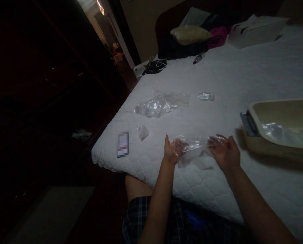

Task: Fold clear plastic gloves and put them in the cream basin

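A clear plastic bag [193, 144] is stretched between my two hands, just above the near part of the white quilted bed. My left hand [174, 149] holds its left end, thumb raised and the fingers showing through the film. At the right end my right hand [225, 150] holds it, with the plastic lying over the fingers. Beyond them a larger crumpled clear plastic bag [156, 105] lies flat on the bed. Smaller clear plastic pieces [205, 96] lie to its right and in front of it.
On the right stands a beige plastic bin [281, 152] with clear plastic inside and a grey handle clip. A phone-like object [123, 144], blurred out, lies near the left bed edge. Farther back are a pillow [190, 35], a magenta roll [218, 37] and a white box [255, 32].
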Tool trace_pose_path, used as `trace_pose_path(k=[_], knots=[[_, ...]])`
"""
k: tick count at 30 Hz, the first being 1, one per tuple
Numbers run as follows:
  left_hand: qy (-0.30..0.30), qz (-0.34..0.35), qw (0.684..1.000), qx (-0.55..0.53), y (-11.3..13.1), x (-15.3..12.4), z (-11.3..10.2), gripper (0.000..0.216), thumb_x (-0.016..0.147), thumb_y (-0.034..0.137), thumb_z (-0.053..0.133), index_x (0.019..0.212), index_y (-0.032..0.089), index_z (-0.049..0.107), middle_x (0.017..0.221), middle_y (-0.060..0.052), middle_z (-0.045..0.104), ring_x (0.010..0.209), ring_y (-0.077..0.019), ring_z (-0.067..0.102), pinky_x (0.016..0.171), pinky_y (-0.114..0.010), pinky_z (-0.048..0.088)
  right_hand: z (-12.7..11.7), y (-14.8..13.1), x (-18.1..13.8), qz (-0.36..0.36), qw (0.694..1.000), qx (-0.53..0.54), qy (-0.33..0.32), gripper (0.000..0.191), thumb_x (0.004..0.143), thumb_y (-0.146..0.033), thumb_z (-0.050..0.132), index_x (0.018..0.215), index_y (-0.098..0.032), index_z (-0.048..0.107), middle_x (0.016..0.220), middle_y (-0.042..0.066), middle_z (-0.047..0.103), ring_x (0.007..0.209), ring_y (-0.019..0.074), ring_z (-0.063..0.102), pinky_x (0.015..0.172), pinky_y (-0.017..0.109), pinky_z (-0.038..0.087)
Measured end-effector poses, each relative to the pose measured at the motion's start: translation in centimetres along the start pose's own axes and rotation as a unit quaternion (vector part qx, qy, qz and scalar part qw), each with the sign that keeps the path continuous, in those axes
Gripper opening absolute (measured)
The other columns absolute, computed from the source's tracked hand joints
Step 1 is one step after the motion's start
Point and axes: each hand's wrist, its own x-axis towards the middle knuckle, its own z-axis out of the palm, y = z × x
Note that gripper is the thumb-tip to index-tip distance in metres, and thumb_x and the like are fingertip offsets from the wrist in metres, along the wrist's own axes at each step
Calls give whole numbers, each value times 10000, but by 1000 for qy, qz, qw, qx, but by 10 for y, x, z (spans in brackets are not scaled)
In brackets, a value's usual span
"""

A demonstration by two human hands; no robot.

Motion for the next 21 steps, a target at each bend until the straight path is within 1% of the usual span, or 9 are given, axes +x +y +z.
trace_pose_path(k=[2,3,5,8,10,13,15,17,21], knots=[[-45,-55,996,48,1,-3,-2,694,644,808,386,625,138,563,681,-152,644,555,-204,602,413,-237,365,-1,-6,1,28,999,29,-19,439,785,-658,366,855,-302,613,880,40,676,866,212,633,734,384,526],[-74,-90,991,71,1,-3,-3,712,634,820,374,639,134,566,688,-164,645,525,-206,594,400,-237,346,-1,-8,0,45,998,36,-31,454,780,-667,365,871,-304,620,908,44,675,893,214,628,744,382,522],[-127,-153,974,104,0,-4,-5,725,634,827,348,655,134,558,695,-175,649,427,-182,547,376,-237,310,0,-8,-1,78,995,27,-57,457,755,-671,421,874,-286,636,920,52,673,898,217,625,736,367,519],[-172,-207,955,124,-4,-3,-5,686,680,792,330,675,140,545,718,-172,659,362,-160,501,367,-243,301,1,0,-5,123,985,-27,-116,436,693,-637,563,867,-245,649,878,55,669,795,202,630,654,325,512],[-172,-215,952,131,-7,-3,-4,664,708,769,323,684,144,547,721,-163,658,405,-176,529,398,-260,338,0,6,-7,145,974,-72,-157,397,666,-576,641,860,-229,644,799,38,656,658,161,607,554,274,478],[-156,-210,953,153,-8,-4,-2,668,722,759,321,690,138,566,706,-150,653,442,-179,540,445,-279,374,-3,10,-7,167,959,-108,-203,379,677,-556,645,809,-202,621,670,14,613,511,111,528,453,227,399],[-152,-212,950,174,-9,-4,-1,676,718,764,321,693,136,571,694,-145,655,411,-159,518,425,-264,357,-3,9,-8,173,952,-123,-222,381,699,-561,622,804,-195,602,642,7,599,489,96,504,438,210,370],[-156,-224,944,185,-8,-3,-2,688,708,779,311,689,138,560,687,-144,660,390,-142,508,396,-243,330,0,7,-9,170,945,-157,-233,343,697,-510,653,826,-199,587,629,-9,588,484,82,488,429,189,339],[-184,-253,935,170,-7,1,-4,728,735,776,229,714,128,560,694,-150,667,396,-145,530,368,-229,334,7,3,-10,159,925,-230,-256,338,619,-437,739,758,-177,575,526,-51,515,440,57,434,407,170,284]])
